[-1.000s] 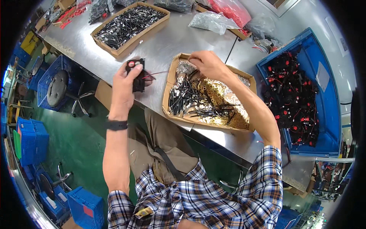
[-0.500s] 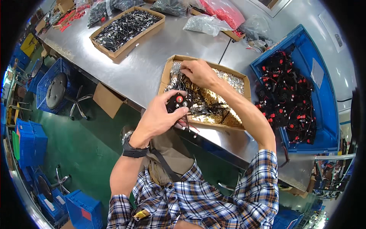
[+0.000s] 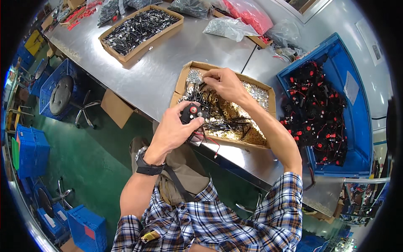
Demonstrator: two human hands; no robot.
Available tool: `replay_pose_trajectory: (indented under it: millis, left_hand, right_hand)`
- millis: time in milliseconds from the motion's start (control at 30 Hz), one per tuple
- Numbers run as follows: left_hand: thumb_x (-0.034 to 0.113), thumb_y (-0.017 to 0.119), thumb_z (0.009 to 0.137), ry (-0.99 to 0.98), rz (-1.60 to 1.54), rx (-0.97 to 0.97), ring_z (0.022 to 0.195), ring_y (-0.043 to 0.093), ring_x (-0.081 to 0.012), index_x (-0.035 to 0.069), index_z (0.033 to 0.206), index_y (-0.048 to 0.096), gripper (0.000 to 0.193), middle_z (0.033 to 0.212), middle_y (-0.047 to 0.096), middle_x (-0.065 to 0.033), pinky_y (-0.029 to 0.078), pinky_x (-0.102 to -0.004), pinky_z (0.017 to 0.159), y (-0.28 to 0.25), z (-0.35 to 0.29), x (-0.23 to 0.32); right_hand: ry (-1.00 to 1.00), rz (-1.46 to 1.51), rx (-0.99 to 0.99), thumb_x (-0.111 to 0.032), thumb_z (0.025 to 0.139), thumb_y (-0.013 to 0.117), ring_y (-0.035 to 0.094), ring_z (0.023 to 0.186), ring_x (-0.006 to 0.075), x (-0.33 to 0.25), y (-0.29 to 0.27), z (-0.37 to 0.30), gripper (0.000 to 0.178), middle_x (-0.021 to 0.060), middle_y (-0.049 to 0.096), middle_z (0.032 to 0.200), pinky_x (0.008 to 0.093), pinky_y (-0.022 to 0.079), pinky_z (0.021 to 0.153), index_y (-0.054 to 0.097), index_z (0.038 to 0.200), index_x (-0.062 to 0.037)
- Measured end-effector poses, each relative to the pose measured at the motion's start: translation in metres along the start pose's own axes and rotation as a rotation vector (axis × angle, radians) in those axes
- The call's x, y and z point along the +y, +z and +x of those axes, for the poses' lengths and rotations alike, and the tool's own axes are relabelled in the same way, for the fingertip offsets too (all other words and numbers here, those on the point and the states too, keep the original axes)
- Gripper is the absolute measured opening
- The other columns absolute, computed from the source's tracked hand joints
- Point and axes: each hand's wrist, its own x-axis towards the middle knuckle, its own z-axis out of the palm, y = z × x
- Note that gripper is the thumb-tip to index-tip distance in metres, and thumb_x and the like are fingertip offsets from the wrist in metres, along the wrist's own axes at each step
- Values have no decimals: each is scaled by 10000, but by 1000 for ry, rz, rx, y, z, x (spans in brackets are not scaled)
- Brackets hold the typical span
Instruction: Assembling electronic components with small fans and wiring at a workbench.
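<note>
My left hand (image 3: pixel 174 128) grips a black plastic part (image 3: pixel 187 114) that has a red post and a bare metal post on its face. A thin red wire (image 3: pixel 215 145) with a small pale connector hangs below it. Over the far left corner of a shallow cardboard box (image 3: pixel 179 87), my right hand (image 3: pixel 226 86) is closed in a pinch; what its fingertips hold, if anything, is too small to make out. The box bears small silver pieces (image 3: pixel 194 76), brass-coloured pieces (image 3: pixel 255 135) and black leads with metal ends (image 3: pixel 224 125).
To the right stands a blue crate (image 3: pixel 364 143) with many black-and-red parts (image 3: pixel 315 109). Another cardboard tray (image 3: pixel 122 57) of black leads lies on the metal table (image 3: pixel 157 77) at the far left. Plastic bags (image 3: pixel 230 28) line the back; a stool (image 3: pixel 61 97) stands left.
My right hand has shifted slightly right, its fingers still pinched above the silver pieces. The black part has tipped a little in my left hand, and its red wire now hangs further out.
</note>
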Motion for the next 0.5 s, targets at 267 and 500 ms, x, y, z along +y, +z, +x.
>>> replay_pose_trajectory:
  millis: [267, 500]
  left_hand:
    - [74, 710, 941, -31, -26, -9, 687, 730, -171, -48, 1273, 621, 365, 924, 687, -68, 606, -281, 623, 4, -4, 6]
    - [122, 723, 886, 117, 209, 67, 764, 696, -124, -38, 1211, 654, 368, 922, 715, -77, 583, -289, 688, -3, 1, -7]
  right_hand:
    - [327, 171, -117, -216, 1001, 670, 519, 619, 41, -22, -14, -28, 239, -29, 608, 697, 233, 422, 552, 756, 1036, 4]
    - [215, 289, -167, -124, 987, 682, 599, 723, 52, -73, 5, -80, 179, 14, 720, 820, 247, 497, 655, 752, 1067, 20]
